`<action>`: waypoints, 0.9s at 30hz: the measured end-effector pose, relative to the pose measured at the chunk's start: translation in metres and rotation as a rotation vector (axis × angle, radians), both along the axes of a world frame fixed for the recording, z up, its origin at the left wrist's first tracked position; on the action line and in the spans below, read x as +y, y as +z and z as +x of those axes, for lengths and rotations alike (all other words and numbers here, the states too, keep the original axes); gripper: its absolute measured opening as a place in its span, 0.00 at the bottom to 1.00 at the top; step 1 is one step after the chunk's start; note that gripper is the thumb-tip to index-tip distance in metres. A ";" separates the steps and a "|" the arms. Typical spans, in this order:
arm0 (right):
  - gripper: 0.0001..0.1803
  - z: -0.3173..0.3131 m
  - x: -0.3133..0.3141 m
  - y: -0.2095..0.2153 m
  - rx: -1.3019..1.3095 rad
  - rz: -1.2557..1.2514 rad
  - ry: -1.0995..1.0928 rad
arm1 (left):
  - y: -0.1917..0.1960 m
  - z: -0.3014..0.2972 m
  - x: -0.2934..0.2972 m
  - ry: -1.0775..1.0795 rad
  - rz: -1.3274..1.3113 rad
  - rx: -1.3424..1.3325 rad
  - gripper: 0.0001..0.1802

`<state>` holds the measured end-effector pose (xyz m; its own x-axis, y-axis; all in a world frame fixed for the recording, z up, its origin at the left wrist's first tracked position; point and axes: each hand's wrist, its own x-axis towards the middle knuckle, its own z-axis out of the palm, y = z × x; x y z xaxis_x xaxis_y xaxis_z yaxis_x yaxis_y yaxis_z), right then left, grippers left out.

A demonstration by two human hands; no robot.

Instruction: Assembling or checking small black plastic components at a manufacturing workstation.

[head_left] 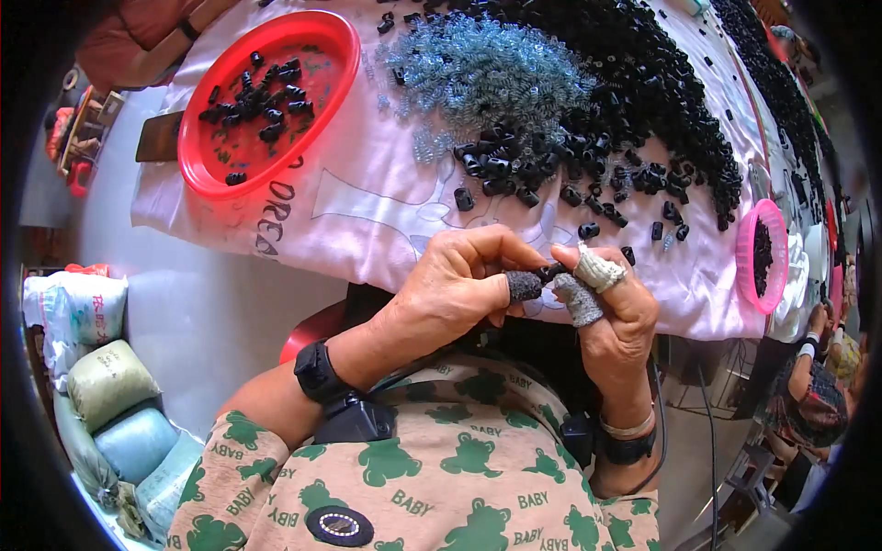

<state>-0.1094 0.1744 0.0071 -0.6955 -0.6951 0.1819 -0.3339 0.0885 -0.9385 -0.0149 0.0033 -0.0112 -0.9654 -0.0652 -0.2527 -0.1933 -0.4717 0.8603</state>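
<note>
The left hand (pixel 450 275) and the right hand (pixel 620 320) meet, pinching one small black piece (pixel 549 272) between thumb and forefinger tips; the fingertips hide most of it, so I cannot tell whether anything is fitted inside. It sits between the hands, over the near edge of the counter (pixel 703 298), so if the pinch slips it could drop toward the lap or floor rather than onto the cloth. The dark finger cover (pixel 525 286) on the left thumb and the pale finger cover (pixel 600 267) on the right forefinger probably dull touch, which might let so small a piece twist or spring out.

Just beyond the right fingertips lies a loose black piece (pixel 588 231); a careless knuckle could knock it away. Farther ahead of the hands, the clear bluish coils (pixel 496 78) run into the black pile (pixel 657 106); a reach there could catch several together or mix the kinds more. Ahead and left of the left hand, the red basin (pixel 350 69) tilts in view near the counter's edge; a sleeve or elbow bump might spill its black pieces.
</note>
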 end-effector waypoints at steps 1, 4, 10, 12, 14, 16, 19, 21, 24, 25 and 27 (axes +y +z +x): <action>0.17 0.000 0.000 0.001 0.001 -0.001 0.002 | 0.000 0.000 0.000 0.002 -0.001 0.001 0.12; 0.19 -0.002 0.000 0.003 0.071 0.037 0.017 | 0.001 0.000 0.001 0.031 0.008 0.018 0.11; 0.19 0.000 0.001 0.001 -0.007 0.001 0.008 | 0.002 0.000 0.000 0.015 -0.009 -0.005 0.10; 0.18 0.000 0.002 0.001 -0.170 -0.047 -0.086 | -0.001 -0.001 -0.001 -0.002 0.004 -0.040 0.10; 0.16 -0.006 0.004 -0.002 0.025 0.058 -0.112 | -0.001 -0.001 -0.001 0.012 0.031 -0.013 0.09; 0.12 -0.013 0.006 -0.003 0.365 0.240 -0.147 | -0.001 -0.001 0.000 0.025 0.059 0.016 0.09; 0.14 -0.016 0.007 -0.007 0.591 0.399 -0.167 | 0.002 0.000 -0.001 0.083 0.085 -0.005 0.10; 0.14 -0.017 0.009 -0.007 0.590 0.416 -0.189 | 0.005 -0.001 -0.001 0.144 0.124 -0.018 0.10; 0.12 -0.023 0.014 -0.007 0.499 0.355 -0.260 | 0.004 0.001 -0.001 0.220 0.163 -0.018 0.10; 0.13 -0.028 0.019 -0.007 0.547 0.358 -0.303 | 0.004 0.002 -0.002 0.212 0.169 -0.009 0.10; 0.13 -0.041 0.030 -0.006 0.584 0.357 -0.392 | 0.003 0.003 -0.003 0.226 0.144 -0.035 0.10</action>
<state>-0.1508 0.2040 0.0015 -0.7625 -0.5045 0.4050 -0.6463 0.5648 -0.5131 -0.0120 0.0001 -0.0080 -0.9210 -0.2386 -0.3078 -0.0977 -0.6236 0.7756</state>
